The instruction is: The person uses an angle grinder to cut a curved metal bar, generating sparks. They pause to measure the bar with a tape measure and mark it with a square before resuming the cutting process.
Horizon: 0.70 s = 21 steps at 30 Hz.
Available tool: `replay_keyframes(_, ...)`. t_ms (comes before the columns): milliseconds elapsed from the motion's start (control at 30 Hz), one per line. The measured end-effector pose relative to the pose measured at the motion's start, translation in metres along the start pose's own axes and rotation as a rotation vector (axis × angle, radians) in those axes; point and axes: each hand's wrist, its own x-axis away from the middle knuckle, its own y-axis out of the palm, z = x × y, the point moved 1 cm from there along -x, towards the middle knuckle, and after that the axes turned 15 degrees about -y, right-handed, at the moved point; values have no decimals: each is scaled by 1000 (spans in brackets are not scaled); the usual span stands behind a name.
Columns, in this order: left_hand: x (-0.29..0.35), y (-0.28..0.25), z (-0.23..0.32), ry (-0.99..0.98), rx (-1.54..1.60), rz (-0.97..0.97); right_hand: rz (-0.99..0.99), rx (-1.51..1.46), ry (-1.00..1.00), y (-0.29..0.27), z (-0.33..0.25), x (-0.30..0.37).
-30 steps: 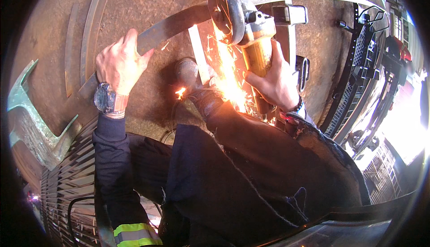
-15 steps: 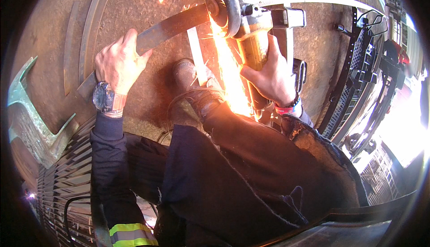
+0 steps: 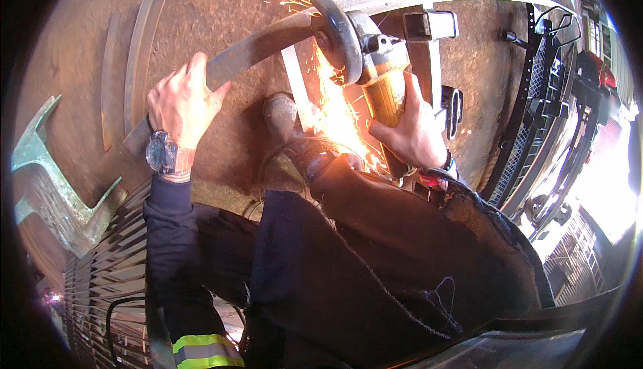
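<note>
My left hand [image 3: 181,101], with a watch at the wrist, is closed around a flat steel bar [image 3: 258,46] that slants up to the right. My right hand [image 3: 416,124] is wrapped round the yellow body of an angle grinder [image 3: 387,94]. The grinder's disc [image 3: 329,37] meets the bar under a dark curved guard. Bright sparks [image 3: 335,111] stream toward my boot [image 3: 281,111] and leather apron [image 3: 402,215], and others fly off beyond the disc. The bar's exact contact with the disc is partly hidden by guard and glare.
Loose flat bars [image 3: 143,61] lie on the brown floor at left. A greenish angular metal piece [image 3: 60,181] stands near slatted metalwork [image 3: 110,262]. A black mesh-panelled frame [image 3: 529,108] runs along the right. A pale strip [image 3: 295,78] lies by the boot.
The grinder has come slightly nearer to me along the bar's edge. Sparks beyond the disc are denser. A bluish metal piece now shows behind the guard. Both hands keep their holds.
</note>
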Motion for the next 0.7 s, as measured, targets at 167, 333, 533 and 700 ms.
replay_keyframes(167,-1,0,2,27,-6,28,20,-15,-22,1,0,-3)
replay_keyframes(333,0,-2,1,29,4,28,33,20,-58,4,0,-12)
replay_keyframes(533,-2,3,-2,45,54,36,78,12,-106,4,-2,-24)
replay_keyframes(700,0,-5,2,28,4,38,94,-13,-114,6,0,-27)
